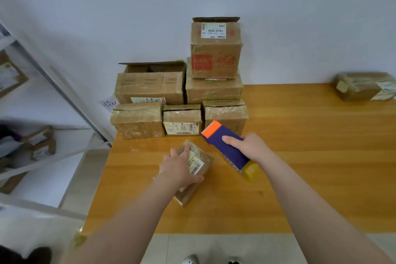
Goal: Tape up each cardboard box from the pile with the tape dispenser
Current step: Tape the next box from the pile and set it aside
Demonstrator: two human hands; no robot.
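While the left hand curls fingers and thumb round a small box at centre frame, the right hand — fingers clamped — holds the tape dispenser just beside it. Beyond, upper centre, stands the pile.

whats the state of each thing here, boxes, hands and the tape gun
small box: lying on the table, under the left hand
left hand: grips the small box
tape dispenser: held tilted, orange end toward the pile
right hand: grips the tape dispenser
top box: top flap open
wide box: flaps open
far-right box: closed, wrapped in tape
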